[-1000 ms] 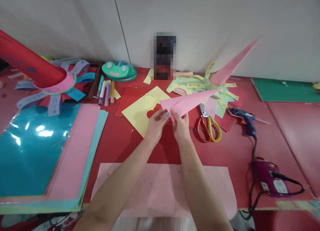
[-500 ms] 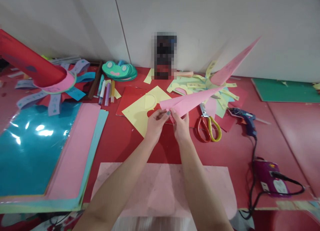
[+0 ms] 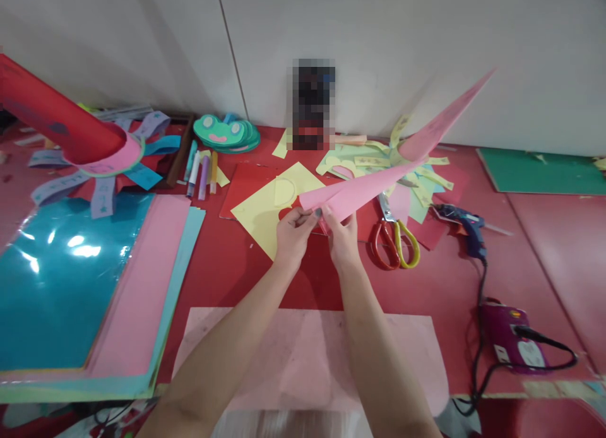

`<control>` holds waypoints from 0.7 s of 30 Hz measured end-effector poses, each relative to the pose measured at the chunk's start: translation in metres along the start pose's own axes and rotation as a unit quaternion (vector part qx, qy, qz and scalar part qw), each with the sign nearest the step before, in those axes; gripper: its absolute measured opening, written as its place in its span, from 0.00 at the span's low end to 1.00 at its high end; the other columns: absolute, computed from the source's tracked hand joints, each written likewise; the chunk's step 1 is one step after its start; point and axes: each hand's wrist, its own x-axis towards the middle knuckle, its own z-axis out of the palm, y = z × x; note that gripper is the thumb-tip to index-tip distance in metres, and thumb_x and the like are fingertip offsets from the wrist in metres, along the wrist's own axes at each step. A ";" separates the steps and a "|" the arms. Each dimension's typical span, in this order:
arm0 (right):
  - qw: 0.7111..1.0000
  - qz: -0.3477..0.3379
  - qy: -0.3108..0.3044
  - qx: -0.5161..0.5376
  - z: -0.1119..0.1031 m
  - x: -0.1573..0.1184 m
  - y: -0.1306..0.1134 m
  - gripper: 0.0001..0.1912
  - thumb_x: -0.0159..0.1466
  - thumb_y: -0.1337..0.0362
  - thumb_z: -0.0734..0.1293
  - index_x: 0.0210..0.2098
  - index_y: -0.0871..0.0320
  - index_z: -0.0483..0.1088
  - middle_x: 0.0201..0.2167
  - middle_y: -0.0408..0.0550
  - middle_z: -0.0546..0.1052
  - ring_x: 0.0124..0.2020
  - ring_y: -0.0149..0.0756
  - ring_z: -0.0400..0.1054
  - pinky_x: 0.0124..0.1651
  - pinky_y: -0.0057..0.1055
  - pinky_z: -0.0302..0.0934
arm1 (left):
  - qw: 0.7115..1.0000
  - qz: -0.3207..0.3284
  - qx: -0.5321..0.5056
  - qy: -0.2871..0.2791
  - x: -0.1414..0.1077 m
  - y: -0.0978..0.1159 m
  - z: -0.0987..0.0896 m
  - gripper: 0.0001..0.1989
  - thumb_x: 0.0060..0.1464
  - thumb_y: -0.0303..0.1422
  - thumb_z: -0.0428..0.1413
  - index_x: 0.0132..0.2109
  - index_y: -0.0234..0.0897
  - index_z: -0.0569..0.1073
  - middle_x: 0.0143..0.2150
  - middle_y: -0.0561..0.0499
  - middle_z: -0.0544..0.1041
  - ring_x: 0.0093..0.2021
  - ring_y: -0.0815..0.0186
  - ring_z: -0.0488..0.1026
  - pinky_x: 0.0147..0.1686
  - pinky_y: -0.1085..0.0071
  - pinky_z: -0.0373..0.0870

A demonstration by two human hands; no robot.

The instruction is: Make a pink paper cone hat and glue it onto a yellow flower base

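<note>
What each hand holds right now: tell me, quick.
Left hand: closed, pinching the pink paper cone near its wide end.
Right hand: closed, gripping the same cone.

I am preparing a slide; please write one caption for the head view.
Left hand and right hand hold a pink paper cone over a red table, scissors and glue gun to the right.

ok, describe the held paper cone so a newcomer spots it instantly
Above the red table, mid-picture, find the left hand and right hand. Their fingers hold a plain pink cone by its wide end. Yellow strips fan out from the other pink cone; this one has none.
</note>
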 end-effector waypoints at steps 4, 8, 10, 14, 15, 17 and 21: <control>1.000 0.003 -0.015 -0.001 0.000 0.000 0.000 0.21 0.51 0.59 0.74 0.43 0.53 0.68 0.40 0.43 0.76 0.44 0.34 0.71 0.49 0.34 0.67 | 0.999 0.032 0.039 0.013 -0.001 0.002 -0.001 0.10 0.44 0.38 0.63 0.29 0.37 0.75 0.27 0.55 0.76 0.29 0.71 0.71 0.32 0.75 0.68; 1.000 0.002 -0.013 -0.003 0.000 0.000 0.000 0.22 0.51 0.59 0.74 0.44 0.53 0.68 0.41 0.43 0.76 0.44 0.34 0.71 0.50 0.35 0.66 | 0.999 0.033 0.035 0.013 -0.001 0.003 -0.001 0.11 0.44 0.40 0.63 0.30 0.37 0.75 0.28 0.54 0.76 0.31 0.69 0.73 0.34 0.73 0.70; 1.000 0.000 -0.001 -0.005 0.000 0.000 0.001 0.22 0.51 0.58 0.74 0.44 0.53 0.68 0.42 0.44 0.76 0.44 0.34 0.71 0.51 0.36 0.66 | 1.000 0.024 0.020 0.004 -0.001 0.002 0.000 0.13 0.45 0.42 0.62 0.31 0.37 0.76 0.29 0.53 0.77 0.32 0.68 0.74 0.36 0.71 0.72; 1.000 -0.007 0.018 0.004 0.000 0.001 0.000 0.22 0.52 0.58 0.74 0.44 0.53 0.67 0.42 0.44 0.76 0.44 0.34 0.72 0.49 0.35 0.68 | 1.000 -0.008 0.005 -0.026 -0.001 0.003 0.001 0.15 0.46 0.45 0.62 0.32 0.36 0.76 0.27 0.53 0.76 0.31 0.67 0.75 0.39 0.66 0.75; 1.000 -0.009 0.020 0.004 0.000 0.001 0.000 0.22 0.52 0.58 0.73 0.44 0.53 0.68 0.42 0.44 0.76 0.44 0.34 0.72 0.48 0.35 0.68 | 0.999 -0.015 0.007 -0.030 -0.001 0.004 0.002 0.16 0.45 0.45 0.62 0.32 0.36 0.76 0.26 0.54 0.76 0.31 0.67 0.75 0.40 0.66 0.75; 1.000 -0.012 0.023 0.001 0.000 0.001 0.000 0.21 0.53 0.58 0.73 0.44 0.53 0.68 0.41 0.44 0.76 0.43 0.34 0.72 0.46 0.34 0.68 | 0.999 -0.029 0.008 -0.036 -0.001 0.004 0.002 0.16 0.43 0.44 0.64 0.31 0.36 0.75 0.25 0.54 0.75 0.30 0.66 0.76 0.41 0.64 0.75; 1.000 -0.017 0.021 -0.001 0.000 0.001 0.000 0.21 0.53 0.57 0.73 0.44 0.53 0.67 0.40 0.42 0.75 0.42 0.32 0.72 0.44 0.31 0.69 | 0.998 -0.045 0.003 -0.046 -0.001 0.003 0.001 0.16 0.41 0.43 0.65 0.30 0.36 0.74 0.25 0.54 0.76 0.30 0.64 0.77 0.39 0.62 0.77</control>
